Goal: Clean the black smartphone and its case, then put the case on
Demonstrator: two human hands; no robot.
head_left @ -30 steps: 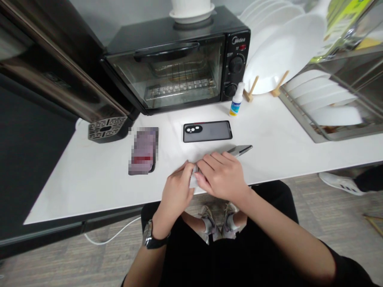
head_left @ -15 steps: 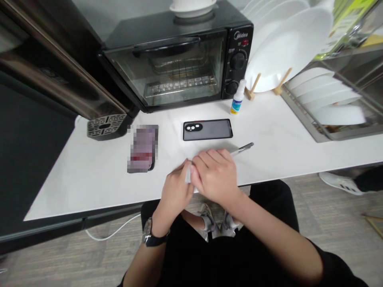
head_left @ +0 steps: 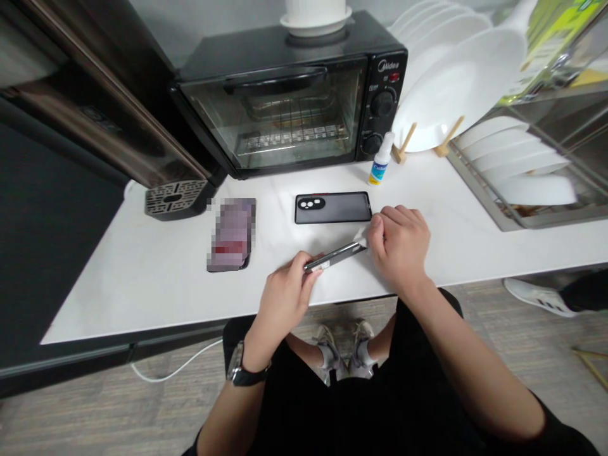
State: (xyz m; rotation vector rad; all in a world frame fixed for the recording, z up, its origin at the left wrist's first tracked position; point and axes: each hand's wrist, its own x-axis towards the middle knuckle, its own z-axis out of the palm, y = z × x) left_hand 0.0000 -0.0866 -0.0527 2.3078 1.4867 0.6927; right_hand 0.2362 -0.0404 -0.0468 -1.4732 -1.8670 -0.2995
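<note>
A slim phone [head_left: 335, 256] is held edge-on over the counter's front, its right end tilted up. My left hand [head_left: 286, 292] pinches its left end between thumb and fingers. At the other end, my right hand [head_left: 401, 246] is closed on a white cloth or tissue [head_left: 361, 237] that touches the phone there. Just behind lies a phone case [head_left: 349, 208], black-rimmed and translucent, with camera cutouts. Left of it, a second phone [head_left: 232, 234] lies on the counter, its screen blurred out. A small spray bottle [head_left: 379, 166] stands behind the case, to the right.
A black toaster oven [head_left: 289, 120] stands at the back with a white pot on a saucer [head_left: 316, 22] on top. Left is a machine with a drip tray [head_left: 173, 198]. Plates [head_left: 456, 82] stand in a wooden rack, beside a dish basin [head_left: 517, 218]. Someone's shoe [head_left: 539, 296] shows at right.
My right hand and the cloth have slid right and up along the phone, exposing its edge. My left hand keeps its grip at the left end. The view has shifted slightly.
</note>
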